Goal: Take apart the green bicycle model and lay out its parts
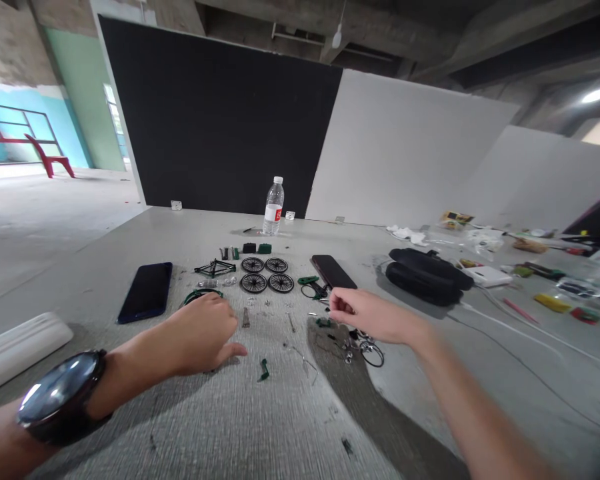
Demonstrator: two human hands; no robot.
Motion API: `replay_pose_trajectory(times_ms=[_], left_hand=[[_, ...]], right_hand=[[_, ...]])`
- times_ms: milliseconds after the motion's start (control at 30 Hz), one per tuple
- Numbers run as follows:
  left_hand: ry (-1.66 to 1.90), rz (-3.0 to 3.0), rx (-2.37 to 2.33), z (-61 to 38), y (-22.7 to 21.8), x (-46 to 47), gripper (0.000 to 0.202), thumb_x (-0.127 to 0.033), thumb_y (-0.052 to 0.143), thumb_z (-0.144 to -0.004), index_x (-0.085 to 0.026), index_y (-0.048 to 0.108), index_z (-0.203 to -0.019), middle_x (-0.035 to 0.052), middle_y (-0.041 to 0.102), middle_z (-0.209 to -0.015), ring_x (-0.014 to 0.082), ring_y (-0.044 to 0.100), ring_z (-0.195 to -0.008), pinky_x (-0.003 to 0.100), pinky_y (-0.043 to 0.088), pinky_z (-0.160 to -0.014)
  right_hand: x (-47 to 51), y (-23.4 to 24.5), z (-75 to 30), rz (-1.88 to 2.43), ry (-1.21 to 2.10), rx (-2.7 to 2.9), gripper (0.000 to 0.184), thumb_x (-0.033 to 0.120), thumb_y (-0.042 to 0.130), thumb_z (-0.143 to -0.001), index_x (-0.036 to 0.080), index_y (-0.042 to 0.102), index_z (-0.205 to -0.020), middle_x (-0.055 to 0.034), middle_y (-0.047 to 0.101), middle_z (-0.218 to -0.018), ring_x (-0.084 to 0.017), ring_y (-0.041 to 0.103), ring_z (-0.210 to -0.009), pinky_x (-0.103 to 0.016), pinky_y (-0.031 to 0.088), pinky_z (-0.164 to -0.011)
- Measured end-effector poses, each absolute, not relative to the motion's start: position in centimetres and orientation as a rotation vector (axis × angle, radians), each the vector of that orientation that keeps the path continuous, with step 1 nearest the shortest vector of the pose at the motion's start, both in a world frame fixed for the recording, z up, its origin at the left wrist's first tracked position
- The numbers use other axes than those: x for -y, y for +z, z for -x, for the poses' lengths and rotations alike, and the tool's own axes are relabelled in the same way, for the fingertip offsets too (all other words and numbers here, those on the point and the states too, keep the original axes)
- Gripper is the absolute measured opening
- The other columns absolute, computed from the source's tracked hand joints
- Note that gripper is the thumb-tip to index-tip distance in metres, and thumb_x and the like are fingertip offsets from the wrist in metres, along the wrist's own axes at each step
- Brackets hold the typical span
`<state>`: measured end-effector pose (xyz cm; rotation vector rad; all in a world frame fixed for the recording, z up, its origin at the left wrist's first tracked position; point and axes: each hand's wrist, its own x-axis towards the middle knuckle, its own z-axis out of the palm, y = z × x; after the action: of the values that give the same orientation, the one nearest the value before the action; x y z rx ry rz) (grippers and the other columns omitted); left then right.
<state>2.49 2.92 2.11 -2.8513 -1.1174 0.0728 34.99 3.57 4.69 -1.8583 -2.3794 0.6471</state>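
My left hand [203, 333], with a watch [63, 397] on its wrist, rests palm down on the table; its thumb is stretched away, its other fingers are mostly hidden. Just behind it lies a green ring-shaped part [195, 293]. My right hand [363, 311] is closed, fingertips curled together over small parts; anything between them is too small to make out. Below it are a small green piece [323, 322] and a thin black ring [372, 354] among metal bits. Several spoked miniature wheels [253, 283] and a dark green bicycle frame [215, 268] lie beyond. A green part [264, 370] lies between my hands.
Phones lie at left [146, 291] and centre right [333, 271]. A water bottle [273, 207] stands upright before the black panel [220, 113]. A black case [425, 277], cables [520, 332] and clutter lie right; a white object [23, 350] is at left.
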Motion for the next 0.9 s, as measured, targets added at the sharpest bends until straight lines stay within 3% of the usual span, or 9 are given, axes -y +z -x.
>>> replay_pose_trajectory(times_ms=[133, 300, 567, 767, 900], left_hand=[[0.015, 2.871, 1.109, -2.5, 2.4, -2.8, 0.032, -0.045, 0.060, -0.092, -0.016, 0.070, -0.085, 0.0089, 0.068, -0.084, 0.0259, 0.062, -0.088, 0.036, 0.042, -0.079], [0.054, 2.867, 1.122, -2.7, 2.8, -2.6, 0.030, -0.043, 0.062, -0.091, -0.015, 0.069, -0.086, 0.0099, 0.068, -0.086, 0.0273, 0.061, -0.088, 0.038, 0.042, -0.078], [0.082, 2.870, 1.137, -2.9, 3.4, -2.2, 0.031, -0.043, 0.061, -0.094, -0.014, 0.069, -0.084, 0.0106, 0.069, -0.085, 0.0276, 0.062, -0.086, 0.038, 0.043, -0.077], [0.173, 2.818, 1.147, -3.2, 3.8, -2.0, 0.029, -0.040, 0.061, -0.094, -0.013, 0.070, -0.093, 0.0109, 0.071, -0.089, 0.0260, 0.064, -0.086, 0.038, 0.045, -0.081], [0.147, 2.810, 1.124, -3.1, 3.7, -2.0, 0.029, -0.041, 0.061, -0.094, -0.013, 0.070, -0.092, 0.0105, 0.071, -0.089, 0.0252, 0.065, -0.085, 0.037, 0.046, -0.080]], right_hand=[[-3.1, 4.8, -34.1, 1.755, 0.616, 2.317, 0.026, 0.048, 0.047, -0.094, 0.024, 0.057, -0.090, -0.0058, 0.062, -0.085, -0.018, 0.050, -0.070, -0.033, 0.039, -0.062], [-2.9, 4.4, -32.0, 1.520, 0.738, 2.275, 0.031, 0.045, 0.047, -0.097, 0.023, 0.067, -0.104, -0.0059, 0.065, -0.086, -0.017, 0.053, -0.068, -0.032, 0.041, -0.060], [-2.6, 2.2, -27.4, 1.240, 0.773, 2.072, 0.017, 0.035, 0.065, -0.090, 0.023, 0.076, -0.094, -0.0047, 0.076, -0.095, -0.019, 0.068, -0.085, -0.033, 0.052, -0.077], [-2.5, 0.6, -25.9, 1.186, 0.604, 2.239, 0.016, 0.016, 0.063, -0.090, 0.023, 0.077, -0.092, -0.0015, 0.077, -0.091, -0.016, 0.068, -0.081, -0.028, 0.049, -0.075], [-2.6, 0.3, -25.9, 1.199, 0.374, 2.397, 0.017, 0.013, 0.062, -0.091, 0.022, 0.075, -0.088, -0.0019, 0.074, -0.088, -0.018, 0.065, -0.084, -0.030, 0.046, -0.078]])
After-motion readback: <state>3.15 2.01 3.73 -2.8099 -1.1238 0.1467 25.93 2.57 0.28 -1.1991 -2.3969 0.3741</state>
